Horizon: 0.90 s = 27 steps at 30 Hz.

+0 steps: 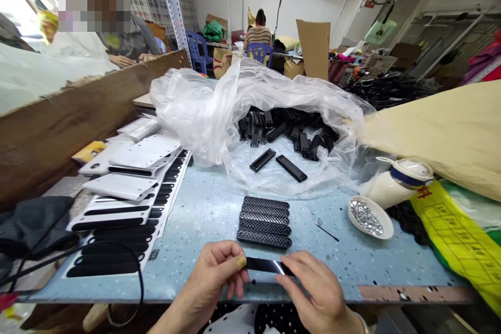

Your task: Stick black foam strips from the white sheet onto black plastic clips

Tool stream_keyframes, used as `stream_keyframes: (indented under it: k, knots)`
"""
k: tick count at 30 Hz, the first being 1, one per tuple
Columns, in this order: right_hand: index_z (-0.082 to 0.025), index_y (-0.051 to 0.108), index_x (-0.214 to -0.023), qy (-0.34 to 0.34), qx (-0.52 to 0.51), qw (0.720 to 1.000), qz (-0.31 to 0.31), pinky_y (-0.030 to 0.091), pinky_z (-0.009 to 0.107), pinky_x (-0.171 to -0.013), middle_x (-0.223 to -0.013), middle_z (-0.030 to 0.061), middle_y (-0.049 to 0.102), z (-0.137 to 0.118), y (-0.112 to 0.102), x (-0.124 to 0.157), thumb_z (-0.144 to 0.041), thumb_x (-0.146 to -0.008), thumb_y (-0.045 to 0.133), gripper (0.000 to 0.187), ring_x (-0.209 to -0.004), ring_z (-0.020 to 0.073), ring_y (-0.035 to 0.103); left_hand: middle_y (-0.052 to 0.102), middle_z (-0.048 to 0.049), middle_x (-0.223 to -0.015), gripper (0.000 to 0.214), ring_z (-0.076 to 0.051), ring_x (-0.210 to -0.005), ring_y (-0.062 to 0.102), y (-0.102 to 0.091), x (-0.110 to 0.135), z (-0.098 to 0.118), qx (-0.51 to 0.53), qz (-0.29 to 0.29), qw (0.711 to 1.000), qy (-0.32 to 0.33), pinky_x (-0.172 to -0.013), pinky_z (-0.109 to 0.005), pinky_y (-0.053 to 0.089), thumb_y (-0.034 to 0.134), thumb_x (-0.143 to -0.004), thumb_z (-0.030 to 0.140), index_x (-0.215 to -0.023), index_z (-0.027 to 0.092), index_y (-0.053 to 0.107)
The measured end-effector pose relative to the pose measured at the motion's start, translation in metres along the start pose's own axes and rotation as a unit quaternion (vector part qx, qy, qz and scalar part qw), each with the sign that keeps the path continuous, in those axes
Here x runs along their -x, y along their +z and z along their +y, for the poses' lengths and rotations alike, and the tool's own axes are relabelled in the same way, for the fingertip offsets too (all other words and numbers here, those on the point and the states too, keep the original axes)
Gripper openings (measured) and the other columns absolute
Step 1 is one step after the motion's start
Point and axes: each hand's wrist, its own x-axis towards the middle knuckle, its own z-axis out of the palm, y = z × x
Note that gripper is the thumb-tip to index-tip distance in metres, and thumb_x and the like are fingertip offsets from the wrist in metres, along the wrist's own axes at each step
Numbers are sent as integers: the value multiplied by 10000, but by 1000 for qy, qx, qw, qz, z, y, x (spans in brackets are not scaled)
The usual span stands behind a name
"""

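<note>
A glossy black strip (pixel 263 265) spans the gap between my hands above the table's front edge. My left hand (pixel 215 271) pinches its left end between thumb and forefinger; a yellowish covering is on the thumb tip. My right hand (pixel 316 288) has its thumb and fingers closed around the right end. Just beyond them lie several black perforated bars (pixel 264 239), side by side in a block. Farther back, two loose black plastic pieces (pixel 291 168) rest on clear plastic, in front of a heap of similar parts (pixel 289 125) inside a large bag (pixel 199 115).
Sheets of black strips (pixel 113 248) and white packets (pixel 123 186) cover the left side, near a black cable (pixel 141 271). A bowl of small shiny pieces (pixel 385 232), a cream jug (pixel 385 185) and a thin black stick (pixel 327 233) are right. Two people sit beyond.
</note>
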Motion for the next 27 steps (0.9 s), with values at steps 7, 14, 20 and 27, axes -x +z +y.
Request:
stream_keyframes:
  k: [7,14,20,27]
  knots:
    - [-192,726,-969,72,-70,995,-25,546,290,-554,-747,55,684,0,-1,-9,-135,-847,655,153,-637,187,648,690,-21,-564,276,-88,-404,609,-4,0,6,-52,-10,998,-18,-347,-145,362,705,-789,399,-686,150,647]
    - [-196,728,-885,195,-68,978,14,530,284,-609,-754,32,685,28,-23,-4,-165,-825,696,75,-682,179,648,727,-16,-640,289,-170,-552,660,-27,-7,14,-325,203,907,172,-505,-252,510,690,-738,407,-906,174,717]
    - [-191,736,-867,220,-77,972,39,576,346,-742,-861,83,744,49,-11,-1,-201,-814,703,64,-809,227,698,695,18,-612,248,-137,-470,590,-26,-23,7,-462,148,846,222,-478,-246,489,582,-786,290,-976,179,696]
    - [-193,736,-858,167,-54,984,-10,579,318,-631,-789,75,721,34,-10,1,-191,-820,680,68,-717,215,688,644,6,-578,158,-136,-483,585,-20,-11,-5,-477,143,837,228,-468,-243,488,548,-795,254,-852,175,673]
